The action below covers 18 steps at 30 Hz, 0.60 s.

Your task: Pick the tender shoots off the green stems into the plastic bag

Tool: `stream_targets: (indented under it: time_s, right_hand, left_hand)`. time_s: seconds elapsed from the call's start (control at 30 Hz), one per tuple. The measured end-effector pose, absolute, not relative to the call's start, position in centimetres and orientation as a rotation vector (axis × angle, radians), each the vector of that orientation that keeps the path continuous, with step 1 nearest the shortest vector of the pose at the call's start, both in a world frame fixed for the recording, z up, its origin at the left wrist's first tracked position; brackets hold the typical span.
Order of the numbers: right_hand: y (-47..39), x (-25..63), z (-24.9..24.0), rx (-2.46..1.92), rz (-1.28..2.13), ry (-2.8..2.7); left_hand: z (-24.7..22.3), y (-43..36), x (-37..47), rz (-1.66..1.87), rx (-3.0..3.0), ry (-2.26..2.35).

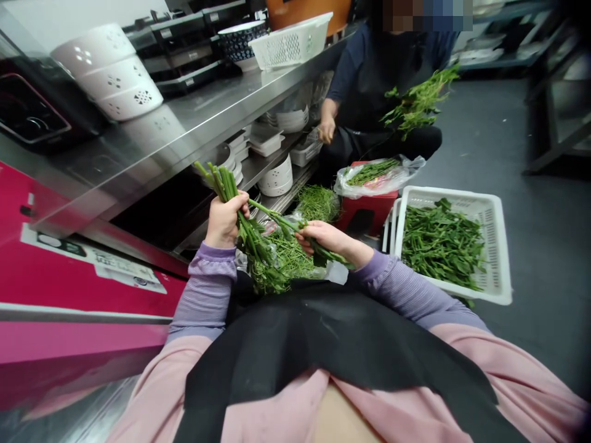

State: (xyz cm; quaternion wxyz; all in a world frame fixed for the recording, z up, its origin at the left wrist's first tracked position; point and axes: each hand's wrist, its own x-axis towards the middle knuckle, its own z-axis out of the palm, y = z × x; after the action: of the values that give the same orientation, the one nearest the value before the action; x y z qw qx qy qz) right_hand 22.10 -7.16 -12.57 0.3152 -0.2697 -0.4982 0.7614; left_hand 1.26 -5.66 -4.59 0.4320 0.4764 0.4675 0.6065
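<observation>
My left hand point(225, 220) is closed around a bunch of leafy green stems point(253, 237), cut ends pointing up and leaves hanging down. In my right hand point(330, 239), the fingers pinch a single green stem point(277, 216) that slants away from the bunch. Below my hands lies a heap of loose greens point(295, 255), partly in clear plastic. To the right, a white plastic basket point(501, 246) holds a pile of dark green leafy stems point(441, 243).
A co-worker point(369, 92) sits opposite with a bunch of greens point(420, 101). Between us stands a red container point(372, 212) topped by a plastic bag of greens point(378, 175). Along the left runs a steel counter point(194, 135) with white perforated pots point(113, 74); crockery fills its lower shelves.
</observation>
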Motion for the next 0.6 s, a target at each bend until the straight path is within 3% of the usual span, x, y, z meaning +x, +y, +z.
stream_targets:
  time_s: [0.27,0.43,0.6]
  right_hand:
    - [-2.5,22.7,-16.1,-1.041,1.629,-0.587]
    - [-2.5,20.6,-13.7,-0.805,1.895,-0.979]
    - [-4.5,19.1,-11.4,-0.627,2.140,-1.145]
  left_hand:
    - [-5.0,-7.0,2.2,1.547,1.207,1.093]
    - [-5.7,-6.0,2.8,1.186,1.100,1.060]
    - [-6.9,-5.5,3.4,1.156,1.125,1.048]
